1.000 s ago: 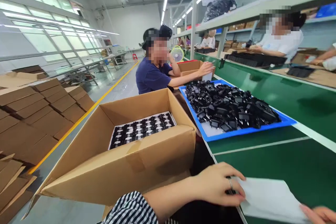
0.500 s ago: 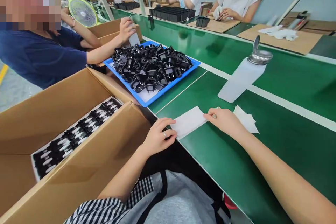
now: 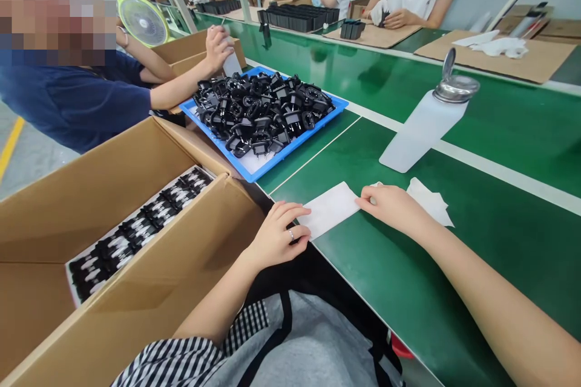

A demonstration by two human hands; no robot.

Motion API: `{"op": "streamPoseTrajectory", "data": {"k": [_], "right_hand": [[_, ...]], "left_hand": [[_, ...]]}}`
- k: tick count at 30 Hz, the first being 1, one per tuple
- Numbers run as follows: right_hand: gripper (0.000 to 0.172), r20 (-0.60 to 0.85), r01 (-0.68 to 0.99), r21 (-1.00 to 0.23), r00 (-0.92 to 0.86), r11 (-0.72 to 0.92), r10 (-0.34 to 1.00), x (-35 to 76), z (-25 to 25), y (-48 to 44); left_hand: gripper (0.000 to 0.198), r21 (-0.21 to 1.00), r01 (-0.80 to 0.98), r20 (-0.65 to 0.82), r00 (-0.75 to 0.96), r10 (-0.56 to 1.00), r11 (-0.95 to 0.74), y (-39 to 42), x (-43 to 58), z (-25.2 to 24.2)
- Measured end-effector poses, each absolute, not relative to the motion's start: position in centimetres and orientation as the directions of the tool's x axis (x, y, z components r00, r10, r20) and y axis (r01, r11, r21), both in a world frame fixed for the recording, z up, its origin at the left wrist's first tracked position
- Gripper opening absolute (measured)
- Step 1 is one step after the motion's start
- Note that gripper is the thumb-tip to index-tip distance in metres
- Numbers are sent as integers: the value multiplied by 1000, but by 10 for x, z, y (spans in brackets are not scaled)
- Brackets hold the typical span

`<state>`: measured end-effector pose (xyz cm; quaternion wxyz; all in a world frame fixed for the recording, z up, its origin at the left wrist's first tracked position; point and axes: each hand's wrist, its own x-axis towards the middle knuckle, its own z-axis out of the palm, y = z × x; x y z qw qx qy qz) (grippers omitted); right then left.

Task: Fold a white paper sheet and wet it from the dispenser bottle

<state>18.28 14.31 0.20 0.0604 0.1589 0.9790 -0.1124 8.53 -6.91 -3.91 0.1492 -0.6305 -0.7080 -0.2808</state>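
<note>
A folded white cloth (image 3: 330, 209) lies flat at the near edge of the green table. My left hand (image 3: 280, 236), with a ring on one finger, holds its left end between fingers and thumb. At the opposite end, my right hand (image 3: 385, 202) pinches the cloth's corner. Just beyond the right wrist is a second, crumpled white cloth (image 3: 429, 202). A white bottle with a metal flip-lid top (image 3: 422, 127) stands farther back on the table.
A blue tray (image 3: 290, 160) heaped with black plug adapters (image 3: 263, 112) sits to the left. Nearer is an open cardboard box (image 3: 181, 290) with rows of adapters inside. A co-worker's hand (image 3: 218, 48) is over the tray's far corner. Other people work across the table.
The camera view has shifted slightly. Both hands keep their hold on the folded cloth, which stays in nearly the same place.
</note>
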Motion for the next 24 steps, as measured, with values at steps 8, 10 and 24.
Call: {"op": "streamPoseTrajectory", "data": {"k": [8,10,24], "right_hand": [[24,-164,295,-224,-951,929,263,185,-1,147],[23,-173,291,-236,-951,927,255,185,-2,149],[34,-294,315,-104,-916,943,273,187,14,155]], "left_hand": [[5,253,967,542,-166,824,29,-70,84,-41],[5,262,965,545,-165,822,21,-70,84,-41],[12,430,903,513,-251,821,8,-64,79,-27]]}}
